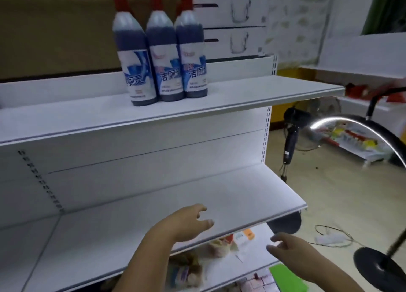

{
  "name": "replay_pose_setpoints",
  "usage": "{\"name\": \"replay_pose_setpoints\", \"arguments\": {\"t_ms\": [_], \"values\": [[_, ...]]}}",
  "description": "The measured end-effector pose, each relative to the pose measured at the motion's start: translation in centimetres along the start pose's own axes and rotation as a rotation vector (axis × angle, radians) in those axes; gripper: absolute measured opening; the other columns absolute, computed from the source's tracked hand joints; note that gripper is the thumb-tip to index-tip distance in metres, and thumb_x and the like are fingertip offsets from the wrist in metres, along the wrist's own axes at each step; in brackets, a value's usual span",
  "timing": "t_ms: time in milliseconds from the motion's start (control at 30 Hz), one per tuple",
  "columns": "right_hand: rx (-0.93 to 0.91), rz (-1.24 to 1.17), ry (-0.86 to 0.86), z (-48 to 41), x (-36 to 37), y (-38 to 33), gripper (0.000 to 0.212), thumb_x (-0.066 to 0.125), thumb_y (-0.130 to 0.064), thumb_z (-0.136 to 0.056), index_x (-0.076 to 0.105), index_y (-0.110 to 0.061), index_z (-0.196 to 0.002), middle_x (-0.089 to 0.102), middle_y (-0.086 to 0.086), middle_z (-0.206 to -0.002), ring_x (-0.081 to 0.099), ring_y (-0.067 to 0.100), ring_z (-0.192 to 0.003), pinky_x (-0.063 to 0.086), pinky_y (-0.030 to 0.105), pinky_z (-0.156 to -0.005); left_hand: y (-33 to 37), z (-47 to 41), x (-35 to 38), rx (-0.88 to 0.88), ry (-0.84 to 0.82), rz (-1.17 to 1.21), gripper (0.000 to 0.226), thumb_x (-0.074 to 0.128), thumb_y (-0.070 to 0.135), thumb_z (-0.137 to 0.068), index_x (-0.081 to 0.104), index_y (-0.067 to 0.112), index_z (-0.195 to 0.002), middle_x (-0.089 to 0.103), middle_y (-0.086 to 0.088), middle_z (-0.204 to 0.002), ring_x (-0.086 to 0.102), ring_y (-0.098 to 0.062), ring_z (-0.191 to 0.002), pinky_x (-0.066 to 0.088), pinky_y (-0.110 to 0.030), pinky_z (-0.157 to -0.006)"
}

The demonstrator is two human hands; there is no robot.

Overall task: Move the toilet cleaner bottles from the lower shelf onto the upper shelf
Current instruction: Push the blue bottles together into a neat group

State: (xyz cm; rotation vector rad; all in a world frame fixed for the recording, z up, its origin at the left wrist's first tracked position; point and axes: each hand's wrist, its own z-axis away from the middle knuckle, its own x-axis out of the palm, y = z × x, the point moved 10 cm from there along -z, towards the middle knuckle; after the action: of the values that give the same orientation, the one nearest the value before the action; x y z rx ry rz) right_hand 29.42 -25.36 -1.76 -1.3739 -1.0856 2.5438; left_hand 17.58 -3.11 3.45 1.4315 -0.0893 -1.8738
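Three toilet cleaner bottles (167, 56) with dark blue liquid, red caps and blue-white labels stand upright, close together, on the upper shelf (241, 102); a fourth red cap may show behind the right one. The lower shelf (219, 195) below them holds no bottles. My left hand (186, 223) hovers over the front edge of the lower shelf, fingers apart and holding nothing. My right hand (290, 247) is lower and to the right, in front of the shelf below, also open with nothing in it.
A third shelf (252, 256) under the lower one holds packaged goods (219, 245). To the right stand a black fan (292, 124), a curved lamp (360, 124) with a round base (380, 267), and cables (329, 236) on the floor. White boxes (232, 21) sit behind the upper shelf.
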Motion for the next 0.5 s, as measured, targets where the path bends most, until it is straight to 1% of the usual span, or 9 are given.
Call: {"name": "replay_pose_setpoints", "arguments": {"t_ms": [100, 167, 233, 300, 367, 400, 433, 467, 500], "values": [[-0.078, 0.011, -0.021, -0.9, -1.0, -4.6, 0.021, 0.055, -0.045, -0.086, 0.054, -0.035, -0.105, 0.062, -0.018, -0.091, 0.057, 0.0, -0.088, 0.041, 0.013, -0.074, 0.1, -0.4, -2.5, 0.015, -0.002, 0.041, 0.06, 0.048, 0.055, -0.088, 0.033, 0.033, -0.142, 0.041, 0.003, -0.146, 0.046, -0.016, -0.127, 0.038, -0.034, -0.105], [-0.141, -0.044, -0.038, -1.2, -2.2, -8.2, 0.015, 0.058, -0.039, -0.087, 0.058, -0.032, -0.1, 0.068, -0.012, -0.09, 0.061, 0.001, -0.087, 0.044, 0.013, -0.077, 0.9, 0.0, -5.1, 0.057, 0.043, 0.055, 0.059, 0.048, 0.056, -0.088, 0.032, 0.037, -0.141, 0.041, 0.008, -0.146, 0.045, -0.012, -0.127, 0.037, -0.031, -0.105], [-0.225, -0.155, -0.053, -1.0, -3.7, -12.2, 0.013, 0.061, -0.029, -0.087, 0.065, -0.023, -0.097, 0.075, -0.003, -0.083, 0.067, 0.005, -0.079, 0.051, 0.019, -0.079, 2.0, 1.5, -7.8, 0.123, 0.077, 0.057, 0.056, 0.049, 0.059, -0.086, 0.035, 0.043, -0.137, 0.045, 0.016, -0.14, 0.047, -0.002, -0.123, 0.036, -0.024, -0.103], [-0.321, -0.239, -0.072, -0.1, -5.8, -16.8, 0.012, 0.057, -0.019, -0.09, 0.067, -0.015, -0.094, 0.075, 0.004, -0.08, 0.068, 0.01, -0.071, 0.053, 0.024, -0.066, 3.1, 3.7, -10.2, 0.224, 0.048, 0.079, 0.05, 0.05, 0.066, -0.079, 0.043, 0.052, -0.127, 0.052, 0.028, -0.128, 0.049, 0.011, -0.113, 0.036, -0.019, -0.102], [-0.46, -0.35, -0.027, 1.8, -8.9, -21.7, 0.011, 0.06, -0.016, -0.088, 0.07, -0.012, -0.086, 0.072, 0.012, -0.073, 0.067, 0.018, -0.064, 0.049, 0.028, -0.055, 4.5, 6.2, -13.0, 0.384, 0.027, 0.172, 0.052, 0.052, 0.072, -0.068, 0.051, 0.053, -0.116, 0.059, 0.029, -0.117, 0.053, 0.015, -0.106, 0.04, -0.019, -0.101], [-0.522, -0.414, -0.003, 2.9, -10.5, -24.2, 0.01, 0.067, -0.023, -0.082, 0.072, -0.013, -0.081, 0.07, 0.015, -0.069, 0.065, 0.021, -0.059, 0.047, 0.028, -0.05, 5.2, 7.3, -14.8, 0.451, 0.035, 0.239, 0.05, 0.054, 0.07, -0.066, 0.055, 0.052, -0.112, 0.062, 0.026, -0.113, 0.056, 0.013, -0.104, 0.043, -0.02, -0.099], [-0.576, -0.452, 0.033, 3.9, -12.2, -26.4, 0.022, 0.074, -0.036, -0.07, 0.073, -0.016, -0.078, 0.069, 0.016, -0.066, 0.064, 0.021, -0.055, 0.046, 0.027, -0.046, 6.0, 8.4, -16.6, 0.496, 0.065, 0.305, 0.045, 0.059, 0.065, -0.066, 0.058, 0.05, -0.108, 0.066, 0.024, -0.109, 0.059, 0.009, -0.102, 0.046, -0.018, -0.095], [-0.632, -0.458, 0.088, 4.4, -13.8, -28.5, 0.034, 0.076, -0.05, -0.06, 0.073, -0.021, -0.078, 0.068, 0.015, -0.064, 0.063, 0.019, -0.052, 0.045, 0.024, -0.043, 6.6, 9.2, -18.8, 0.529, 0.131, 0.359, 0.038, 0.064, 0.058, -0.068, 0.061, 0.049, -0.105, 0.068, 0.022, -0.104, 0.062, 0.006, -0.099, 0.049, -0.016, -0.089], [-0.681, -0.444, 0.179, 4.6, -15.6, -30.3, 0.037, 0.073, -0.056, -0.058, 0.073, -0.024, -0.077, 0.068, 0.013, -0.064, 0.062, 0.016, -0.051, 0.045, 0.023, -0.043, 7.1, 10.0, -21.5, 0.571, 0.264, 0.404, 0.035, 0.068, 0.05, -0.068, 0.062, 0.05, -0.102, 0.07, 0.022, -0.098, 0.064, 0.003, -0.094, 0.051, -0.014, -0.081]]}}
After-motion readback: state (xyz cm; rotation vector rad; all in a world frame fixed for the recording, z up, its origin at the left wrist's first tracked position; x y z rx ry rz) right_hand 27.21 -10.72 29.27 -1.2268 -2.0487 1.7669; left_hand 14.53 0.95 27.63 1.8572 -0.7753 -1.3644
